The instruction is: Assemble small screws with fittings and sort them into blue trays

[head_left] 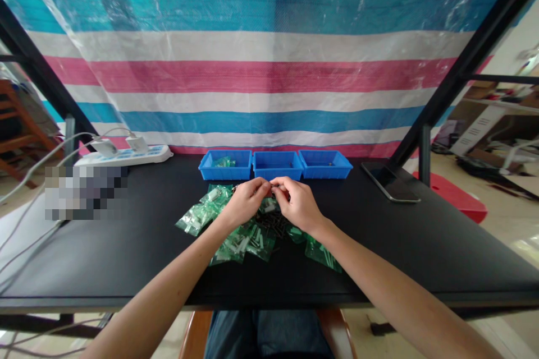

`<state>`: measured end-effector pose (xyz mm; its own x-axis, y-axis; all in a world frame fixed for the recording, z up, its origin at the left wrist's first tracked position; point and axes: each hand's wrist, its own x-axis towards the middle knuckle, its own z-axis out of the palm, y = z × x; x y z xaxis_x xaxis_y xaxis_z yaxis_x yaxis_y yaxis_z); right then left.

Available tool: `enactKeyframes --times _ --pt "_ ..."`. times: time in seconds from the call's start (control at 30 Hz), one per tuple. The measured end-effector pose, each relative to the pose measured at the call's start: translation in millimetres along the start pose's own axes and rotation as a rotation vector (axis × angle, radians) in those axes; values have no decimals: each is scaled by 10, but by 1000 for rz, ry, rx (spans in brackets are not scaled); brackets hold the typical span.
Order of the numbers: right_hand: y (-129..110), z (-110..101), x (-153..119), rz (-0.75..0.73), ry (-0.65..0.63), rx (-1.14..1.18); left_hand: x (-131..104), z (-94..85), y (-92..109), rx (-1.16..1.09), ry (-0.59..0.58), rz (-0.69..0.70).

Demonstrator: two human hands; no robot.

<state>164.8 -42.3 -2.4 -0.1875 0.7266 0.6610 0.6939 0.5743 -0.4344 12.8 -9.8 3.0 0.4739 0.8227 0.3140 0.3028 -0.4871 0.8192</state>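
Both hands meet above a pile of dark screws (273,225) in the middle of the black table. The fingers of my left hand (247,199) are pinched, and what they hold is too small to name. My right hand (297,202) is pinched too, its fingertips on a small dark metal piece beside the left fingertips. Green plastic bags with pale parts (201,216) lie to the left of the pile. More green bags (242,242) are in front of it, and another (322,253) lies under the right wrist.
Behind the hands stand three blue trays, the left one (206,172) with a green bag inside, then the middle (278,173) and right (326,172). A phone (391,183) lies right. A power strip (158,154) with cables is at the back left.
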Motion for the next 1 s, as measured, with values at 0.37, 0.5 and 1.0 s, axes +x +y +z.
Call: enactKeyframes --times 0.37,0.5,1.0 --pt "17 -9 -6 0 39 -17 -10 -22 14 -50 3 -23" --pt "7 -6 -3 4 27 -1 -7 -24 19 -58 -2 -21" --pt "-23 -20 -4 27 14 15 1 3 0 -196 -20 -34"
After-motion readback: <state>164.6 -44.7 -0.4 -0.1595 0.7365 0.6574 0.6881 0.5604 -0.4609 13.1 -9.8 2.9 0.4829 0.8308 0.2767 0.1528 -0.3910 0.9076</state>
